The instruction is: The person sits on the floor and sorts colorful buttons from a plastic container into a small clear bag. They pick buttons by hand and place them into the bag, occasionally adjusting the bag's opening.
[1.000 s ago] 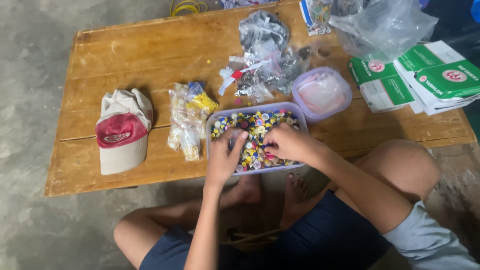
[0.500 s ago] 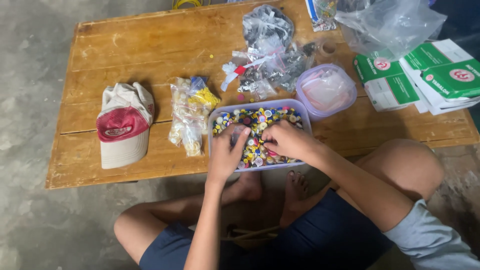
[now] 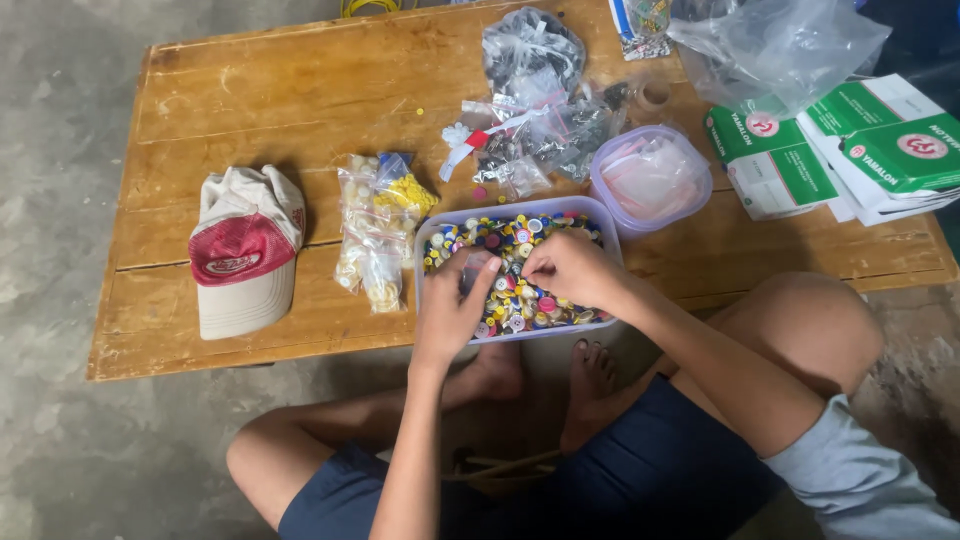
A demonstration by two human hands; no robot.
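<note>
A pale purple rectangular tub (image 3: 432, 232) full of many-coloured buttons (image 3: 520, 300) stands at the near edge of a low wooden table (image 3: 300, 100). Both my hands are over it. My left hand (image 3: 452, 308) lies on the buttons at the tub's left side, fingers bent, thumb and fingers apart. My right hand (image 3: 570, 268) is over the middle of the tub, its fingertips pinched together among the buttons; whether a button is between them is too small to tell.
Small clear bags of yellow and white buttons (image 3: 375, 230) lie left of the tub, a red and white cap (image 3: 243, 250) further left. Behind are dark button bags (image 3: 535, 90), a round lidded tub (image 3: 650, 178), green and white boxes (image 3: 850, 140) and a clear plastic bag (image 3: 780, 45).
Both hands stay in the tub with only small finger movements. The view has shifted slightly.
</note>
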